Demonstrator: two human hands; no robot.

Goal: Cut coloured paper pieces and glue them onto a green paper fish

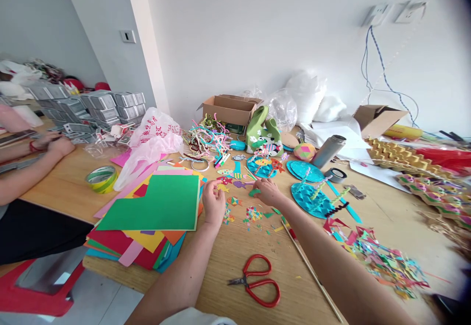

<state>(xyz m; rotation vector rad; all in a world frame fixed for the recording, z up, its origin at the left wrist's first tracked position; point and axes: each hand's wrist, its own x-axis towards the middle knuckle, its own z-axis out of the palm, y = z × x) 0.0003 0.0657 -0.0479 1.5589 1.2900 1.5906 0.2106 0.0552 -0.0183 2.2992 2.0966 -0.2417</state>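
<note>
My left hand (214, 201) is curled closed beside a yellow paper fish (222, 187) and a red paper fish (225, 181); whether anything is between its fingers is hidden. Across from it, my right hand (269, 191) has its fingertips together on a small green paper piece (253, 193). A purple paper fish (239, 184) and a multicoloured paper fish (234, 201) lie between the hands. Small paper confetti (253, 214) is heaped just in front of them. Closer to me rest red-handled scissors (253, 282), blades pointing left, and a thin wooden stick (312, 272).
Coloured paper sheets (172, 202) are stacked on the left, near yellow tape (102, 179). Blue honeycomb paper discs (312, 200), a metal flask (329, 151) and paper scraps (390, 263) occupy the right. Behind are pipe cleaners (208, 141) and a green felt bag (263, 134). Another person's hands (55, 143) are far left.
</note>
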